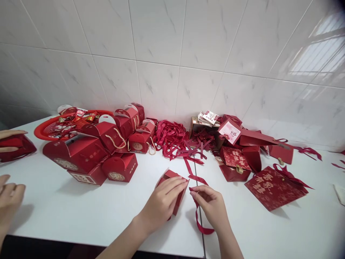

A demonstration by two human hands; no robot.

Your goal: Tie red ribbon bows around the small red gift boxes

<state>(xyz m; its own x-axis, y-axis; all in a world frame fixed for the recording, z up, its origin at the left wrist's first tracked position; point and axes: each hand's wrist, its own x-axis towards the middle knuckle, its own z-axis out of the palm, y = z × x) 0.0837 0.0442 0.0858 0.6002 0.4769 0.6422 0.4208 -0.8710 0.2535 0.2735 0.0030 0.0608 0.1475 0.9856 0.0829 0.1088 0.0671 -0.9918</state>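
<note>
A small red gift box [178, 204] stands on the white table, mostly covered by my left hand [164, 201]. The fingers of that hand are closed over its top and side. Just right of the box, my right hand [208, 201] pinches a red ribbon [201, 223] between thumb and fingertips. One length of the ribbon curls down onto the table below this hand, and more ribbon runs behind it toward the back. Where the ribbon meets the box is hidden by my left hand.
A ribbon heap [172, 136] lies near the wall. Filled red boxes [81, 153] stack at left beside a red candy basket [40, 131]. At right lie ribboned boxes [275, 189] and cards [210, 117]. Another person's hands [10, 198] work at far left with a red package [24, 145].
</note>
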